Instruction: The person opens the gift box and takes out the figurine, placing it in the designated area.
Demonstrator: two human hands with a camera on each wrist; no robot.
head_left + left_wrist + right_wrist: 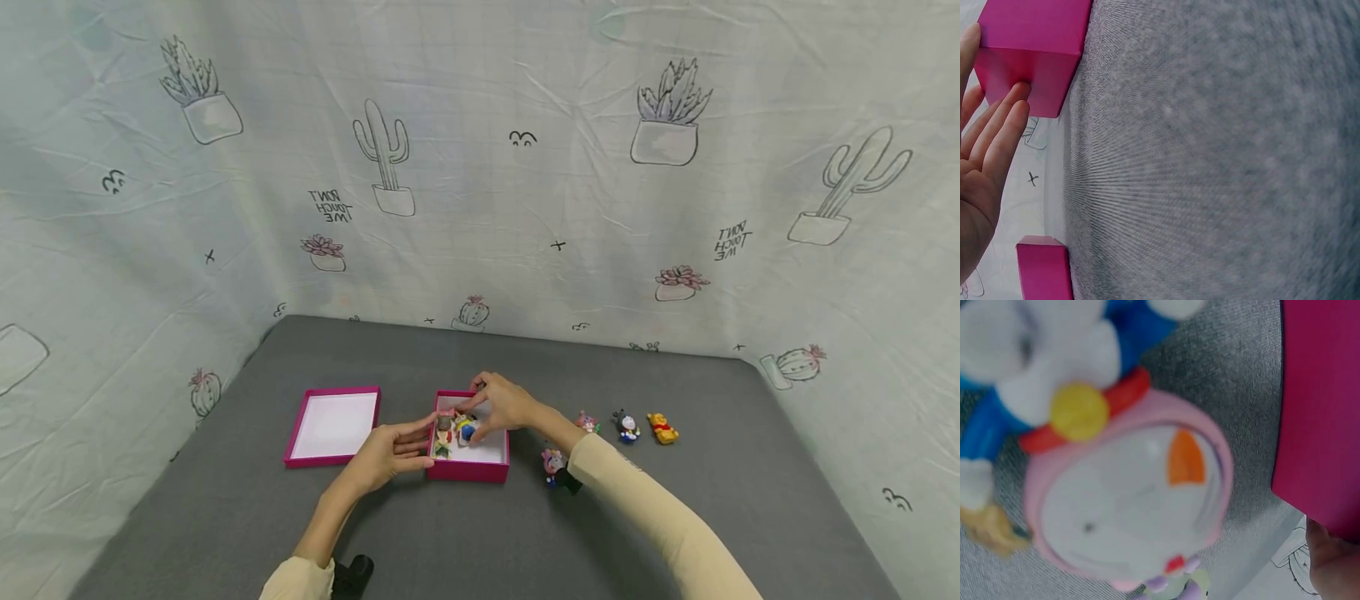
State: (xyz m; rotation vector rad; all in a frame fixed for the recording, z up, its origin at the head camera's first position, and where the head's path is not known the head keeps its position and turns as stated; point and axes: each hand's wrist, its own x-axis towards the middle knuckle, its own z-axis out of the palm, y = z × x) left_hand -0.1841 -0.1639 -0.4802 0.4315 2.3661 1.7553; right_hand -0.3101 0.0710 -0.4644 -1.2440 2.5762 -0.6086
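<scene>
A magenta box [468, 472] with a white inside stands open on the grey table, several small figurines in it. My left hand [386, 457] lies along its left side; in the left wrist view the fairly straight fingers [1007, 134] touch the box wall. Over the box, my right hand [504, 404] holds a blue and yellow figurine [466, 430] between thumb and fingers. Beside it in the box lies a figurine with a brown head and green base [443, 433]. The right wrist view shows the box wall [1322, 412] and part of a hand [1334, 562].
The magenta lid [332, 461] lies left of the box, white inside up. Right of the box are a pink-hooded figurine [553, 463], a pink figurine [587, 422], a dark-headed figurine [627, 427] and a yellow bear [662, 428]. A cactus-print cloth [525, 208] hangs behind.
</scene>
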